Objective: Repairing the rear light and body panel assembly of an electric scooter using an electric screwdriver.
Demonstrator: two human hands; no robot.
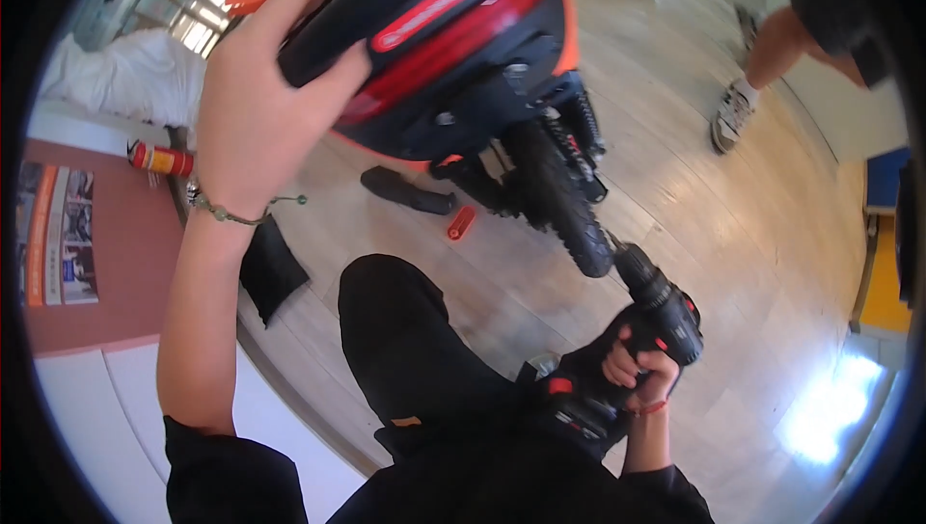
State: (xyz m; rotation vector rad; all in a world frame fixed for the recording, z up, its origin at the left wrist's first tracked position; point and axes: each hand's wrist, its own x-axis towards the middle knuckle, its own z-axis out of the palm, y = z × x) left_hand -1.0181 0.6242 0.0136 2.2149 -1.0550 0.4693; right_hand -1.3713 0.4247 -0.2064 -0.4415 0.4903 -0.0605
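Note:
My left hand [256, 100] clasps the black rim of a two-wheeler's rear end [482, 71], thumb in front and some fingers hidden behind. A long red tail light [449, 47] runs across this black and orange bodywork. Below it is a knobby black tyre [569, 201], beside a shock absorber. My right hand [641, 370] is wrapped round the grip of a black cordless drill [667, 310]. The drill's front end points up and left toward the tyre's lower end; whether it touches the rubber I cannot tell.
A black curved piece [410, 191] and a small red part [461, 223] lie on the wooden floor. At left are a fire extinguisher [159, 158], a black cloth-like piece [273, 268] and a person's white clothing [135, 76]. Another person's shoe [735, 117] is at right.

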